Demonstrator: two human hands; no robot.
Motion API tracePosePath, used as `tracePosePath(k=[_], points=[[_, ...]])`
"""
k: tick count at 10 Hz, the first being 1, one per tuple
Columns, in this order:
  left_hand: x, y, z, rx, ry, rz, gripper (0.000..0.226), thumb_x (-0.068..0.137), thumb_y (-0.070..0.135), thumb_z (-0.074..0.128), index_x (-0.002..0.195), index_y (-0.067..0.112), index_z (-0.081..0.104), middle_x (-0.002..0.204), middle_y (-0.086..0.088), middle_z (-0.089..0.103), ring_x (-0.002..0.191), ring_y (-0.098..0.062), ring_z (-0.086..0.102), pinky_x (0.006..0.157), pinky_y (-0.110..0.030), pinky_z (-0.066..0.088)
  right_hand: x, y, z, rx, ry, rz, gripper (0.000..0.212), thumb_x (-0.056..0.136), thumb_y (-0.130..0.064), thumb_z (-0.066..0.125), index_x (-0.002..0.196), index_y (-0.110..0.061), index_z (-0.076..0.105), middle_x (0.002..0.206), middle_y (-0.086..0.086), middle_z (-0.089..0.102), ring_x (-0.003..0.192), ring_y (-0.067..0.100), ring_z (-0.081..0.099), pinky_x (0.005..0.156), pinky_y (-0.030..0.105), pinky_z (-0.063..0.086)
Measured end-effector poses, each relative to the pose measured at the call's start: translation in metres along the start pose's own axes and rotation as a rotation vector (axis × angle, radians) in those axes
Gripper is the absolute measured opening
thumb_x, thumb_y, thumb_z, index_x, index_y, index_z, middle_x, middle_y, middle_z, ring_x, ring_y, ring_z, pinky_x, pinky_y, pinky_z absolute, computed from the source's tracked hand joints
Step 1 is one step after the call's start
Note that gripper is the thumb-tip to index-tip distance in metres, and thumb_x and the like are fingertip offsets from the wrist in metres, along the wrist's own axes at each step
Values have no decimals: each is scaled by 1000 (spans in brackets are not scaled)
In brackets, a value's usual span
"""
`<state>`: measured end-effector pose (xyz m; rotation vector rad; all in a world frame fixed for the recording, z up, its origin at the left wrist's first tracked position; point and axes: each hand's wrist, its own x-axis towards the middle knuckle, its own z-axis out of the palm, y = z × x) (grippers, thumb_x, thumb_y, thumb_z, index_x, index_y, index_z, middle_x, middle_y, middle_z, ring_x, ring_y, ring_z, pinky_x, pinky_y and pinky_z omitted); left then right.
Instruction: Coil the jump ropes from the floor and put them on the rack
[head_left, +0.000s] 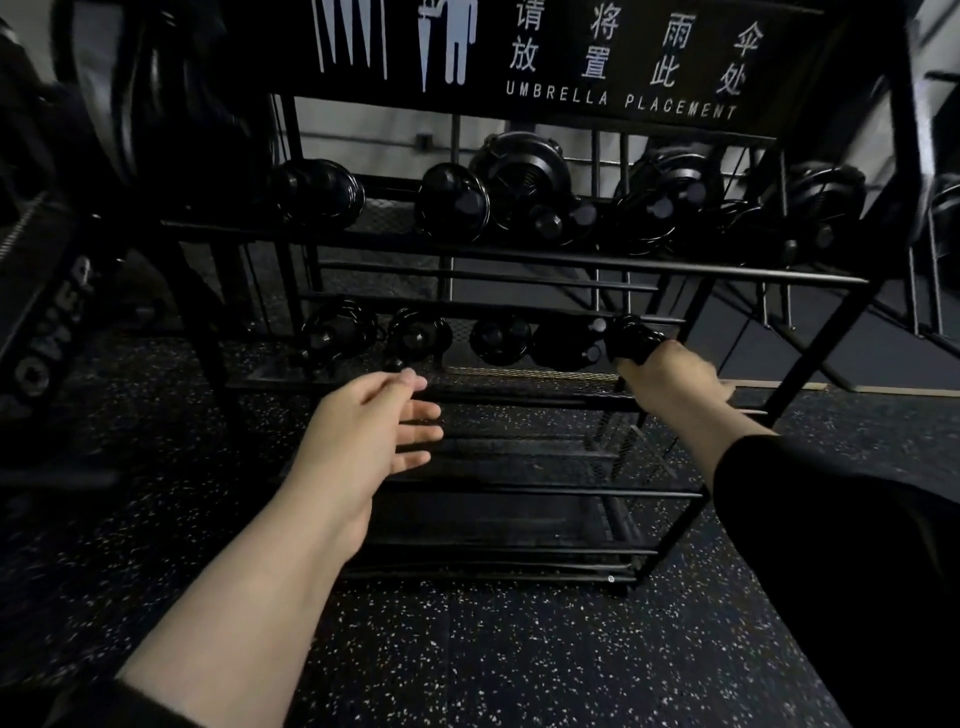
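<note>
Grip: your right hand (667, 375) has its fingers curled round a coiled black jump rope (631, 340) and holds it tight.
Other hand: your left hand (371, 431) holds nothing. Its fingers are straight and a little apart, reaching toward the rack.
Where the rope is: the coil you hold is at the right end of the middle shelf (519, 371) of the black metal rack (831, 332). You cannot tell if it rests on the shelf or hangs just over it.
Middle shelf: more coiled ropes (421, 338) sit in a row to the left of the one you hold. They are close together, and some look like they touch.
Top shelf: another row of coiled ropes (452, 202) sits here, from the left side to the right side.
Low shelves: these are dark and it is hard to see what is on them.
Sign: a black sign (623, 57) sits on top of the rack. Its white words read "UMBRELLA PLACEMENT", with Chinese words above.
Floor: the floor (519, 654) is dark with little white specks.
Sleeve: your right arm wears a black sleeve (831, 519). Your left arm is bare.
Left side: big dark gym gear (57, 317) stands beside the rack.
</note>
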<state>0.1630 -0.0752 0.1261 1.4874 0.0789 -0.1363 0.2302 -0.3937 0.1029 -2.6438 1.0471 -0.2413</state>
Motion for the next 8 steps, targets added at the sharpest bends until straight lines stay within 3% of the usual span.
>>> tracePosePath(k=[1, 3, 5, 6, 7, 8], points=[[-1, 0, 0, -16, -2, -3, 22, 106, 29, 52, 108, 16, 70, 91, -6, 75, 79, -18, 73, 74, -34, 59, -4, 2, -2, -18, 15, -33, 62, 86, -66, 58, 119, -14, 58, 111, 11, 66, 115, 36, 58, 102, 54, 35], [-5, 2, 1, -28, -20, 6, 23, 106, 29, 52, 109, 15, 70, 90, -5, 74, 80, -18, 72, 74, -35, 58, -13, 4, -14, -31, -12, -100, 72, 83, -72, 62, 133, -21, 50, 131, 11, 54, 130, 39, 46, 107, 62, 32], [-2, 2, 1, -43, -12, 9, 23, 106, 28, 52, 109, 14, 70, 91, -7, 75, 79, -19, 72, 74, -36, 58, -10, 2, -22, -17, -13, -151, 73, 88, -73, 54, 139, -21, 50, 140, 11, 49, 135, 39, 42, 112, 64, 31], [0, -3, 2, -49, -18, 18, 23, 106, 28, 52, 109, 14, 70, 92, -7, 75, 80, -19, 72, 74, -35, 58, -18, 2, -24, 111, 130, -201, 73, 96, -70, 42, 144, -16, 48, 148, 14, 46, 138, 38, 39, 110, 62, 29], [0, -3, 7, -42, -16, 5, 22, 106, 29, 53, 108, 16, 71, 97, -8, 76, 85, -19, 73, 77, -37, 60, -44, 10, -30, 403, 379, -244, 53, 105, -53, 38, 135, -12, 55, 142, 11, 51, 133, 33, 42, 109, 55, 31], [-2, -9, 15, -28, -12, 26, 20, 104, 34, 56, 108, 23, 72, 105, -3, 76, 97, -16, 73, 86, -39, 61, -84, 9, -19, 687, 422, -324, 37, 109, -39, 38, 128, -14, 58, 128, 4, 56, 122, 23, 49, 106, 48, 41]])
